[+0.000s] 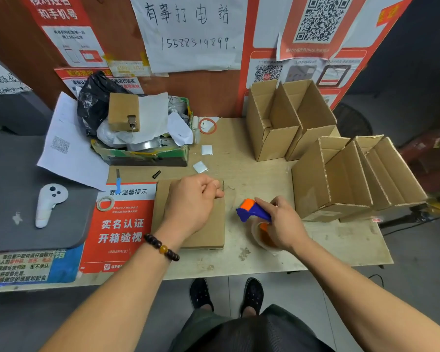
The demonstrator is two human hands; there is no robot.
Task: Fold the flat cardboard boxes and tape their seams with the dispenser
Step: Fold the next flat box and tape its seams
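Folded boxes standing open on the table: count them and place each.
4 or 5: two side by side at the back right, and two, maybe a third between them, at the right edge.

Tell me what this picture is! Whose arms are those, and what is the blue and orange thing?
A person wears a camera on their head, so you look down at their own arms and shoes. There is no robot here.

The right hand grips a blue and orange tape dispenser, a tool for sticking tape on boxes. The left hand, fingers curled, rests on a flat cardboard box not yet folded up. Whether it pinches anything, I cannot tell.

On the table, folded boxes already stand open at the right. A white controller lies at the left.
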